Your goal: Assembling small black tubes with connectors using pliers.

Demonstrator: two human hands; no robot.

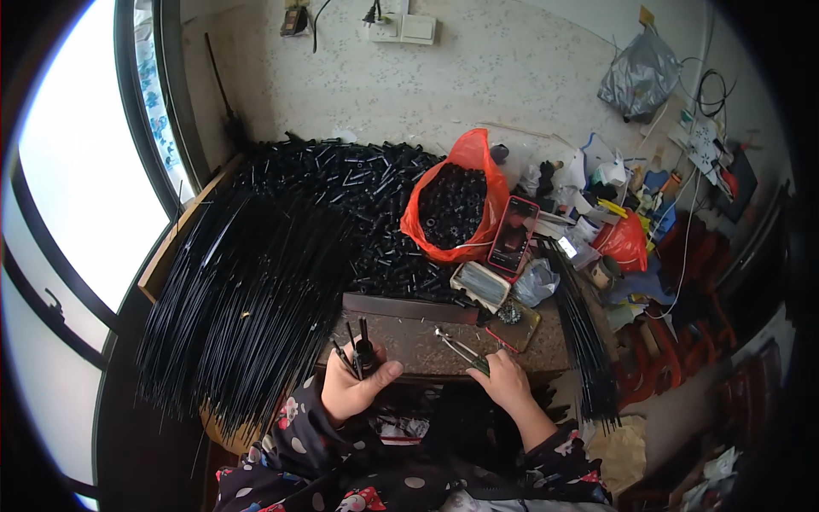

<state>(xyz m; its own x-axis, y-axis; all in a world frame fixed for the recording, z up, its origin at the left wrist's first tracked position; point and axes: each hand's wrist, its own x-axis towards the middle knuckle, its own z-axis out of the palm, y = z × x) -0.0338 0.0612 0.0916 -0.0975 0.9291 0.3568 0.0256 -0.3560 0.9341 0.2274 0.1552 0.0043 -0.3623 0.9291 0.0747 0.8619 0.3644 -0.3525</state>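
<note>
My left hand (343, 396) is closed around a small black tubular part (364, 350) with thin black rods sticking up from it. Its thumb points to the right, and the grip hides the lower ends. In my right hand (507, 384) are pliers (461, 348) with a dark green handle, their metal jaws pointing up and left over the brown tabletop (409, 341). The two hands are apart at the table's near edge. A large sheaf of long thin black rods (247, 299) lies to the left of my left hand.
Behind a dark strip (409, 308) spreads a heap of black tubular parts (341, 183). An orange-red bag (414, 224) holds small black pieces. Right of it are a phone (513, 235), a rectangular tray (480, 286), a clear plastic bag (537, 282) and more black rods (587, 341).
</note>
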